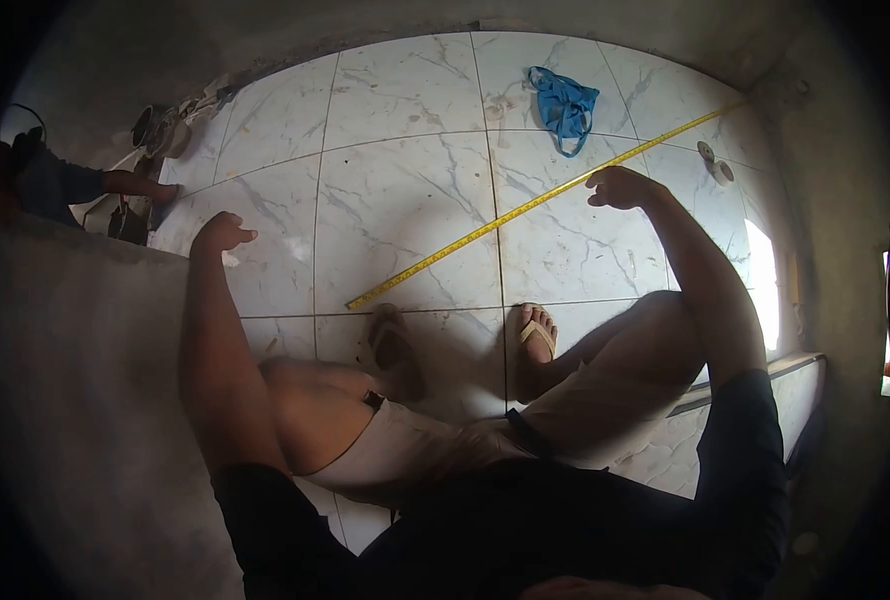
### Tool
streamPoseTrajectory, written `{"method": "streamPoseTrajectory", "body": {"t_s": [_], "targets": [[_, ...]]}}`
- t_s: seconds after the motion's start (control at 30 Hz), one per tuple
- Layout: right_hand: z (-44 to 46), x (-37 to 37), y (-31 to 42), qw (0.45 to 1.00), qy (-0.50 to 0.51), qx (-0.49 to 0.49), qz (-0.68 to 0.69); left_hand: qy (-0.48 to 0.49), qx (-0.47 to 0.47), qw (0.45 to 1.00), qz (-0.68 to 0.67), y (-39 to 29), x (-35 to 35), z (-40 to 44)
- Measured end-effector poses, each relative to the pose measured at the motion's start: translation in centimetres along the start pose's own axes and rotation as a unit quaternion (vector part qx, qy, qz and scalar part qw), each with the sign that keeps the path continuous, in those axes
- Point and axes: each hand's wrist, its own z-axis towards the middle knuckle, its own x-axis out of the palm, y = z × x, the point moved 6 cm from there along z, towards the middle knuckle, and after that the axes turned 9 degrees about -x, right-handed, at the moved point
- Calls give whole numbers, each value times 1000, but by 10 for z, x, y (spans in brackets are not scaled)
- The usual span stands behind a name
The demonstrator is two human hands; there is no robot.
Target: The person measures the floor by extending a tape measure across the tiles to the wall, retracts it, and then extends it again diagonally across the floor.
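My left hand (224, 233) is raised over the tiled floor at the left, its thumb standing apart from loosely bent fingers and nothing seen in it. On the other side, my right hand (622, 188) hangs close to a yellow tape measure (455, 246), covering a little of its lower edge. The fingers there are bent and a bit apart, with nothing visible between them. The tape lies stretched diagonally across the tiles, from near my feet up to the far right corner. Beyond the right hand, a crumpled blue cloth bag (565, 105) lies on the floor.
Two small round objects (715, 163) lie by the right wall. At the far left, another person's leg (130, 185) shows near buckets and clutter (170, 132). My sandalled foot (535, 338) rests on the white marbled tiles (405, 190). A low wall (85, 330) stands left.
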Motion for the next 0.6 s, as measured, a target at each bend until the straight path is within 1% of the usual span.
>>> {"method": "streamPoseTrajectory", "body": {"t_s": [0.03,0.13,0.17,0.27,0.33,0.4,0.5,0.6], "targets": [[3,1,-1,1000,1,-7,-4,36,-3,999,-5,-1,1,-2],[2,-2,0,1000,-4,-6,18,-79,22,984,-157,8,-8,2],[0,-5,2,1000,-5,-3,25,-77,25,979,-187,8,-10,4],[-7,-7,4,999,-7,8,41,-71,20,982,-176,8,-8,5],[-6,-6,0,999,-14,5,43,-38,-9,985,-171,4,-2,3],[-8,-4,-2,999,-4,15,38,-9,-49,984,-169,-5,-7,-16],[-10,-3,-4,999,20,23,37,-45,-9,979,-198,7,-2,11],[-10,-5,-5,998,18,35,55,-53,-4,977,-207,7,-1,14]]}}
